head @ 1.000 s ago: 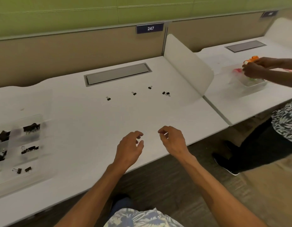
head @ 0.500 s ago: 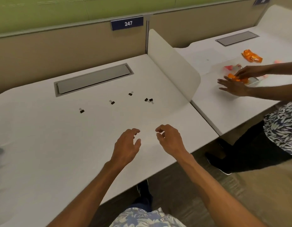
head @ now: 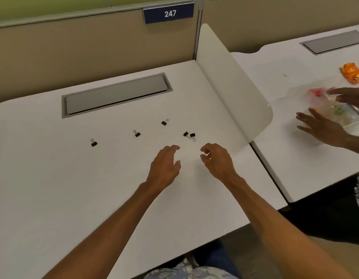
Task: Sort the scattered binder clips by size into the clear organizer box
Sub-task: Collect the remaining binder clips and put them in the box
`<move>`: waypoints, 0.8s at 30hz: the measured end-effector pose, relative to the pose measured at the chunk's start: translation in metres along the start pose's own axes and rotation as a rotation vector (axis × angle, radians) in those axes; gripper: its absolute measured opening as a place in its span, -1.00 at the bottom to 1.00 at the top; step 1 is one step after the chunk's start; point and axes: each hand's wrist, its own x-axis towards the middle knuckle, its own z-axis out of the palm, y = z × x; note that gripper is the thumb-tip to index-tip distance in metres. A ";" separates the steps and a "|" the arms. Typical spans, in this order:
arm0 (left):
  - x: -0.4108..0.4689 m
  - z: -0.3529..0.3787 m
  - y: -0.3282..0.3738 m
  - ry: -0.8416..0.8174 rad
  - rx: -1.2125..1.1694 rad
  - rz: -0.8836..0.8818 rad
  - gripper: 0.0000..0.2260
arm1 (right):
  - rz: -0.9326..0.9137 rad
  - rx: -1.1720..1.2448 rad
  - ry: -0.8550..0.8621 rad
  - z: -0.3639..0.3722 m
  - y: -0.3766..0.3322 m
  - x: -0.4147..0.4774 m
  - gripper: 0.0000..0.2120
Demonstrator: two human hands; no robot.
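Your left hand (head: 164, 166) and right hand (head: 216, 162) are side by side over the white desk (head: 74, 188), nearer its right edge than its left. Both are palm down with fingers loosely bent, and neither has hold of anything. The right hand's thumb and forefinger are a little apart. Five small binder clips (head: 164, 122) lie scattered in a loose row across the middle of the desk, between your hands and the grey cable hatch (head: 116, 95) set in near the back edge. Each has a black folded body and thin silver wire handles, and all five look much the same size. The leftmost clip (head: 94, 142) sits well apart from the others, towards the desk's left side, with its handles pointing away from you. The second clip (head: 137, 133) lies to its right, and the third clip (head: 164, 122) lies further right and closer to the hatch. A pair of clips (head: 186, 134) lies just beyond your fingertips, between your two hands. The two are close together, with their wire handles pointing towards you and seeming to cross. A white curved divider (head: 234, 87) stands along the desk's right edge, and a blue plate reading 247 (head: 168, 13) is on the partition behind. On the neighbouring desk (head: 295, 168), another person's hands (head: 323, 127) are spread by a clear container (head: 335, 114), with an orange wrapper (head: 352, 74) near that desk's far side.
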 end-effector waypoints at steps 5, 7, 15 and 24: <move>0.027 0.008 0.004 0.000 0.030 -0.030 -0.59 | 0.007 -0.037 -0.068 0.004 0.003 0.054 -0.77; 0.033 0.013 0.005 0.009 0.032 -0.052 -0.59 | -0.007 -0.068 -0.107 0.005 0.002 0.071 -0.72; 0.055 0.020 0.007 0.023 0.064 -0.124 -0.59 | -0.176 -0.196 -0.225 0.012 0.004 0.113 -0.66; 0.091 0.025 0.008 -0.026 0.196 -0.093 -0.59 | -0.193 -0.109 -0.207 0.007 0.013 0.122 -0.78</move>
